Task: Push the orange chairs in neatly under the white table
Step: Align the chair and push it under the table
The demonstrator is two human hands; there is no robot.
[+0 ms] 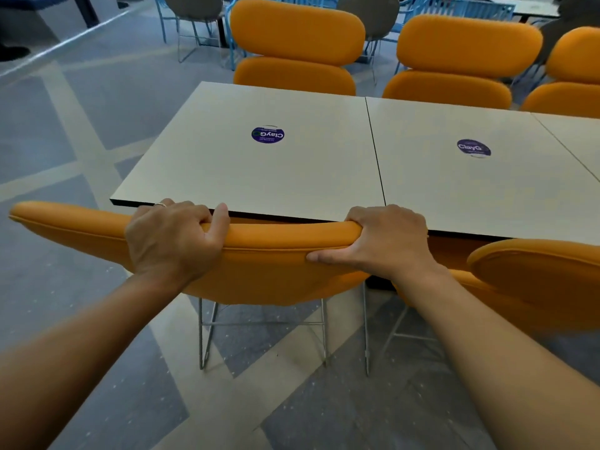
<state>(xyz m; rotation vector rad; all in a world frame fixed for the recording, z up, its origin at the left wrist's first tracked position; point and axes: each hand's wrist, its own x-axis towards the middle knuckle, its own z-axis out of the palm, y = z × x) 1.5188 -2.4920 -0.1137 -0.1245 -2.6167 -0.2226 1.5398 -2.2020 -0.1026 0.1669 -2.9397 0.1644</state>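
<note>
Chair [266, 271], orange, sits at the near edge of the worktop [259, 170]; top of its backrest just about at the worktop edge, touching or not, can't tell. Seat is hidden under backrest & worktop. Only the thin wire legs [263, 329] show below, standing on the floor [65, 125].

L hand [172, 241] wraps the backrest top w/ fingers curled over the far side, thumb on top; grip closed on the chair. A ring [159, 204] on one finger. R hand [386, 241] grips the backrest's right end, fingers over the far side & out of sight, thumb pressed flat along the near face; also closed on the chair. Both forearms run in from the bottom corners, cut off by the frame.

2nd chair [535, 280] just to the right, near side, partly cut by the frame edge & behind the R arm; its legs only partly seen.

Far side: 3 more orange chairs [297, 47], [461, 56], [574, 76], backs upright, close to the worktop; seats hidden behind it, the rightmost cut off.

Worktop is white panels butted together w/ dark seams. Round purple stickers [268, 134], [473, 148] read "ClayG"; small print too fine to read.

Beyond: blue-framed grey chairs [191, 14], tops cut off. Top left, dark shoes [13, 52], blurred.
</note>
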